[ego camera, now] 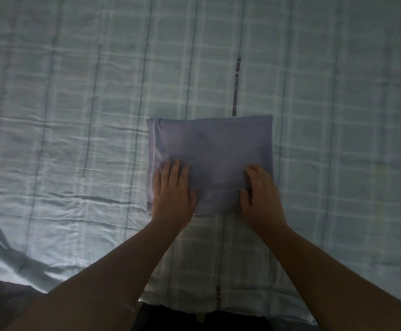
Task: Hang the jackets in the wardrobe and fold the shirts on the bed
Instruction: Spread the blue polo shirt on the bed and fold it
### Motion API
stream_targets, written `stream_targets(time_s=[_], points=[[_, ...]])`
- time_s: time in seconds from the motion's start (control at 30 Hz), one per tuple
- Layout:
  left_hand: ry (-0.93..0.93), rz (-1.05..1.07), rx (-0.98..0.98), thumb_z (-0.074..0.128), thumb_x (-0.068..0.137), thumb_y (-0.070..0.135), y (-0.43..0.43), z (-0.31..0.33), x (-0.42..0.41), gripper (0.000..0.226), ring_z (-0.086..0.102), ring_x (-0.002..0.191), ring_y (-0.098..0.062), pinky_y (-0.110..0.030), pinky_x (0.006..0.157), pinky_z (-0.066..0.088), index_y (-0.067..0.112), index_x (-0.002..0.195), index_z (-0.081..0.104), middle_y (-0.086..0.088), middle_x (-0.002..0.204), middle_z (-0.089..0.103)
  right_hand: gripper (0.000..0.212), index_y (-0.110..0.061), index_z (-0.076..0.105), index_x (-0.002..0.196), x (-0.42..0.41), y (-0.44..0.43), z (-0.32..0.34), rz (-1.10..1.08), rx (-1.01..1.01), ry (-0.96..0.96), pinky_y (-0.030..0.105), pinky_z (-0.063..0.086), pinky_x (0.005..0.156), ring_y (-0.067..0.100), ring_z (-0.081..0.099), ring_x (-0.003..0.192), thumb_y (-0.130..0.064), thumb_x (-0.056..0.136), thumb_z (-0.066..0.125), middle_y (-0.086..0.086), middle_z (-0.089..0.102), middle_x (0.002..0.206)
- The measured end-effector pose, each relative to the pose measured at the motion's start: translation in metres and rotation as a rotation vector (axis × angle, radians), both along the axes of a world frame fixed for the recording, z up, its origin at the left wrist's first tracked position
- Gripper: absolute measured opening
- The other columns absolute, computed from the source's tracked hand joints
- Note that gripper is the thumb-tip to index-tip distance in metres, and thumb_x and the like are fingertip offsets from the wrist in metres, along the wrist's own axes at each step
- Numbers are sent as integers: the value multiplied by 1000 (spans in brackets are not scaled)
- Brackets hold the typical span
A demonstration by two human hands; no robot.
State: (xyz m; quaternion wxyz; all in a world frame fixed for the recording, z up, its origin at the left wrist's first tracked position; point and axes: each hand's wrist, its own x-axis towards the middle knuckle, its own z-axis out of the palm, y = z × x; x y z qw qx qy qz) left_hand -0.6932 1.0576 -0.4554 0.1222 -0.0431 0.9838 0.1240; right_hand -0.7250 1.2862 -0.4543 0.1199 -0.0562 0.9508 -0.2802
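A blue-grey shirt [210,149] lies folded into a neat rectangle on the bed [75,103], just ahead of me. My left hand [172,189] rests flat on its near left corner with the fingers straight. Over at the near right corner sits my right hand [259,192], its fingers bent down onto the cloth and the thumb by the near edge; whether it pinches the fabric is unclear. No jacket or wardrobe is in view.
The bed is covered with a pale green checked sheet, wrinkled at the left [39,199]. A dark printed stripe [235,87] runs away from the shirt's far edge. The bed's near edge [182,309] is right in front of my body.
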Motion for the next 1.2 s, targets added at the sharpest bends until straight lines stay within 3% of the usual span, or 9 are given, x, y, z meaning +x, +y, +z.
stream_targets(time_s=[0.13, 0.27, 0.4, 0.5, 0.6, 0.77, 0.87, 1.03, 1.2], points=[[58, -53, 159, 52, 80, 23, 31, 25, -36, 50, 51, 119, -42, -48, 106, 39, -1, 123, 60, -22, 125, 58, 45, -1, 58, 124, 9, 21, 12, -379, -107, -68, 46, 42, 101, 35, 52, 114, 1, 80, 64, 18, 58, 123], [-64, -30, 414, 59, 90, 12, 78, 35, -90, 39, 56, 106, -37, -43, 96, 44, 2, 127, 57, -21, 118, 58, 39, -2, 57, 122, 15, 36, 6, -599, -196, -257, 40, 47, 88, 32, 58, 103, -6, 84, 65, 16, 62, 113], [-182, 67, 524, 58, 95, 16, 122, 33, -150, 22, 58, 96, -33, -35, 84, 39, 2, 111, 55, -20, 103, 62, 31, -10, 60, 115, 16, 40, 1, -598, -229, -360, 25, 40, 73, 19, 59, 86, -14, 86, 69, 3, 63, 97], [-230, 85, 497, 62, 94, 24, 152, 30, -179, 32, 59, 97, -35, -37, 79, 40, -1, 112, 52, -22, 103, 62, 22, -19, 58, 106, 10, 44, -3, -549, -211, -415, 23, 41, 65, 16, 59, 76, -21, 86, 68, -4, 61, 86], [-258, 101, 372, 64, 92, 40, 178, 19, -192, 42, 62, 92, -34, -40, 79, 48, 5, 109, 48, -17, 99, 63, 20, -30, 50, 90, 3, 47, -5, -550, -170, -440, 9, 33, 45, -8, 44, 55, -25, 83, 68, -19, 51, 68], [-227, 87, 101, 59, 92, 49, 193, -6, -190, 57, 59, 109, -31, -38, 82, 46, 6, 124, 41, -15, 122, 57, 30, -20, 52, 67, -1, 52, -13, -471, -66, -537, 27, 40, 51, 16, 58, 59, -42, 85, 61, -5, 60, 65], [-154, 56, 37, 55, 95, 48, 192, -15, -187, 54, 61, 104, -30, -36, 74, 42, 6, 125, 40, -15, 120, 57, 34, -15, 60, 74, 1, 52, -15, -449, -93, -532, 33, 49, 60, 25, 64, 68, -48, 82, 58, 4, 65, 73], [-147, 61, 72, 51, 100, 31, 187, -18, -188, 41, 59, 105, -31, -32, 74, 37, 4, 129, 40, -16, 119, 56, 28, -21, 50, 68, 8, 49, -9, -453, -205, -465, 20, 30, 46, 6, 51, 55, -39, 84, 63, -6, 55, 62], [-195, 152, 310, 50, 92, 8, 172, -13, -191, 28, 55, 92, -29, -33, 74, 38, 7, 118, 41, -11, 101, 52, 32, -18, 41, 72, 15, 45, -3, -441, -301, -416, 26, 36, 52, 13, 46, 56, -29, 84, 69, -4, 48, 62]])
